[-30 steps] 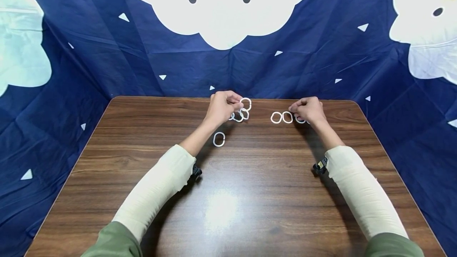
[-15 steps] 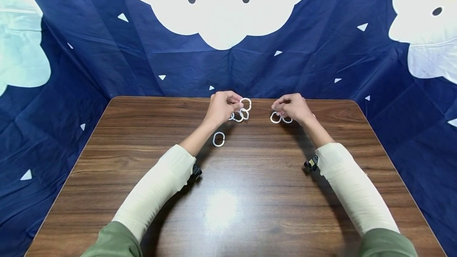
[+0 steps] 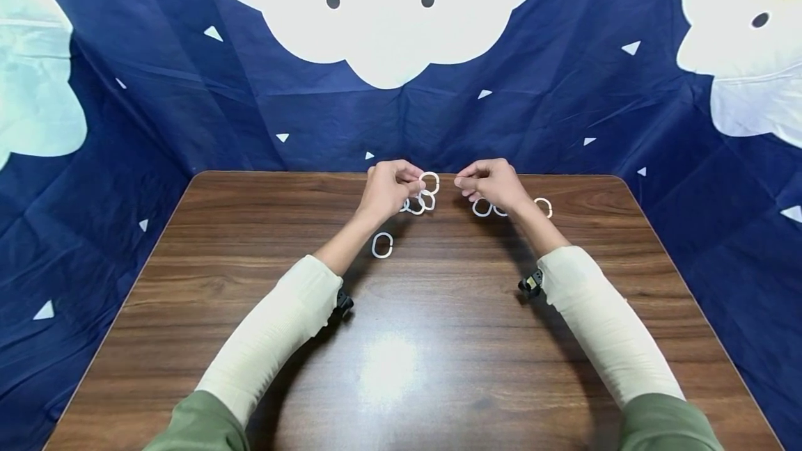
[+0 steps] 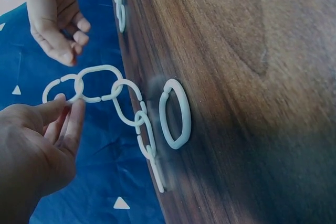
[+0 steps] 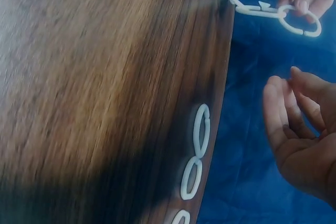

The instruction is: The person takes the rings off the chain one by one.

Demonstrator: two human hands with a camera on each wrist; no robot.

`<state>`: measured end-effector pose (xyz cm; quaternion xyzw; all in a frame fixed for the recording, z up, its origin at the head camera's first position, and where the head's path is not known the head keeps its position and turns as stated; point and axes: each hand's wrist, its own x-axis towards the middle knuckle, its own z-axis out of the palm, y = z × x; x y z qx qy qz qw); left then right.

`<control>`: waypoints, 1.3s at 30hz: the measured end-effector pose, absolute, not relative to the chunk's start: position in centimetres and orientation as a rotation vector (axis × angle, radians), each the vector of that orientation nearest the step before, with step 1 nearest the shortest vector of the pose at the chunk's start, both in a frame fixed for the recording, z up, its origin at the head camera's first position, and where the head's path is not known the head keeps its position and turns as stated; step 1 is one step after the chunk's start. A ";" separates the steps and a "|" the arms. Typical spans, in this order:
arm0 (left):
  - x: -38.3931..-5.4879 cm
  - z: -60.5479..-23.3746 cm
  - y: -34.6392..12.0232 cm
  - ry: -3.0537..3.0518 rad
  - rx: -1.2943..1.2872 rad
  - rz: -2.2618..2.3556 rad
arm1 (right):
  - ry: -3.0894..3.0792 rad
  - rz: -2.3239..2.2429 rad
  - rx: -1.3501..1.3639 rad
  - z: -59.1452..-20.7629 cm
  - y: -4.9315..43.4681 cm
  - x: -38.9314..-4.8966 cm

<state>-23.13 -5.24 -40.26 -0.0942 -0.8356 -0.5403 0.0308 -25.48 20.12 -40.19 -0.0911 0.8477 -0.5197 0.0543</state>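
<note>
My left hand pinches the end link of a short chain of white plastic links between thumb and fingers. The chain hangs from that link, its lower part reaching the far edge of the table. My right hand hovers just right of the chain's held end, fingers loosely bent and holding nothing. Beneath and beside it, a row of white links lies along the far edge, partly hidden by the hand and wrist. One separate link lies nearer, below the left wrist.
The wood-grain table ends at a far edge close under both hands. Behind and beside it hangs a dark blue cloth with white cloud shapes. A small black camera is worn on the right wrist.
My right hand has moved left over the row of links toward the chain, uncovering the link at the row's right end. The left hand keeps its hold, nearly still.
</note>
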 end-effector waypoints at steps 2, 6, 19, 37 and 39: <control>-23.1 -40.3 -5.2 -2.565 -0.292 -1.680 | 2.570 -1.585 -0.318 -40.2 19.7 -25.5; -23.1 -40.3 -5.2 -2.563 -0.296 -1.681 | 2.550 -1.598 -0.395 -40.3 19.0 -25.3; -23.0 -40.4 -5.2 -2.600 -0.313 -1.598 | 2.474 -1.579 -0.537 -40.2 16.8 -24.9; -23.1 -40.3 -5.3 -2.596 -0.321 -1.595 | 2.386 -1.677 -0.527 -39.2 15.6 -24.7; -23.1 -40.3 -5.3 -2.593 -0.316 -1.605 | 2.399 -1.671 -0.532 -39.1 15.6 -24.7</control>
